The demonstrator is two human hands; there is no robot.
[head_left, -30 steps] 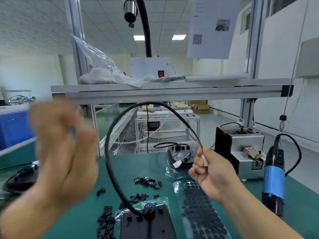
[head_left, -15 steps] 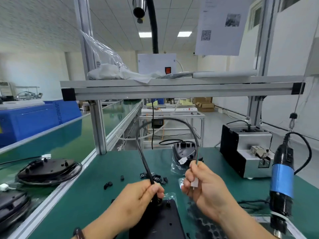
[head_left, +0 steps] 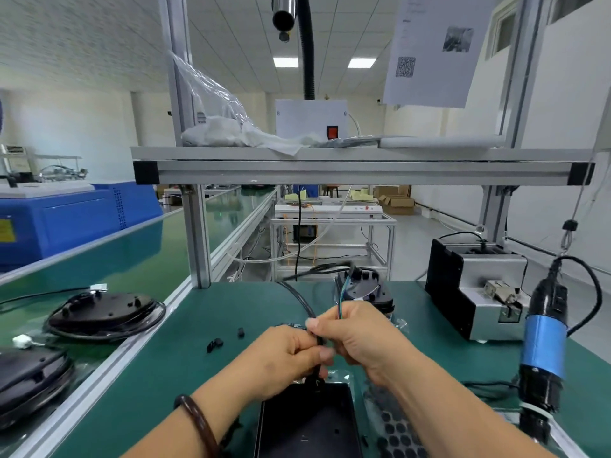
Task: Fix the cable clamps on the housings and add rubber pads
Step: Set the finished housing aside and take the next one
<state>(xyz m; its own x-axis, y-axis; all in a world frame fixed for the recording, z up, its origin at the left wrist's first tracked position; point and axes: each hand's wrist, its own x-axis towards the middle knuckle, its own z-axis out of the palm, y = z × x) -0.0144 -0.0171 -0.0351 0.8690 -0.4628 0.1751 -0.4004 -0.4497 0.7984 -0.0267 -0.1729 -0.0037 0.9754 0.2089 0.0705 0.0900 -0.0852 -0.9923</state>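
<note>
At my fingertips [head_left: 311, 324], left hand [head_left: 291, 355] and right hand [head_left: 360, 338] both pinch the black cable [head_left: 300, 300] just above the housing [head_left: 307, 424] (coloured leads poke from the right fist). I judge clamping barely begun: cable clamps [head_left: 215, 345] lie loose to the left, rubber pads [head_left: 396, 431] unpeeled on their sheet.

head-worn view, forward-down, close over bench [head_left: 211, 325]

White painted walls [head_left: 66, 127] met a pale tiled ceiling [head_left: 99, 44]; two rectangular ceiling lights [head_left: 286, 62] glowed at twelve o'clock, a glazed window [head_left: 506, 26], seemingly, at one.
</note>
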